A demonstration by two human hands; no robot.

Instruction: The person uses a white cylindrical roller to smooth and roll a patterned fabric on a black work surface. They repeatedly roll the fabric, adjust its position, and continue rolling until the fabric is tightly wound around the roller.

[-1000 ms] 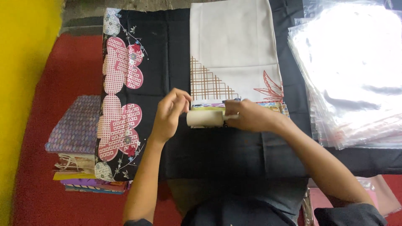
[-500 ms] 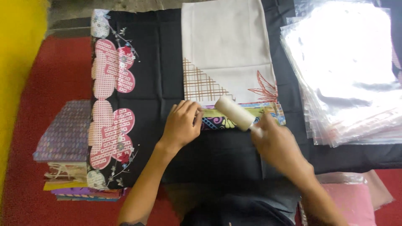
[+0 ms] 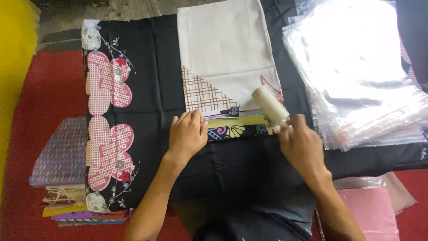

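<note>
We press our left hand (image 3: 187, 136), fingers together, on folded cloth (image 3: 223, 67) w/ right hand (image 3: 301, 145) clamped on lint roller (image 3: 269, 103) at cloth's lower-right edge.

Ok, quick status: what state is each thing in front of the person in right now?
Left hand: flat, pressing the folded cloth's near edge.
Right hand: gripping the lint roller's handle.
Lint roller: tilted, lying across the cloth's right edge.
Folded pale cloth: folded, flat on the black cloth.
Black flowered cloth: spread out.
Clear plastic bags: stacked, empty.
Folded fabrics: piled at left.
</note>
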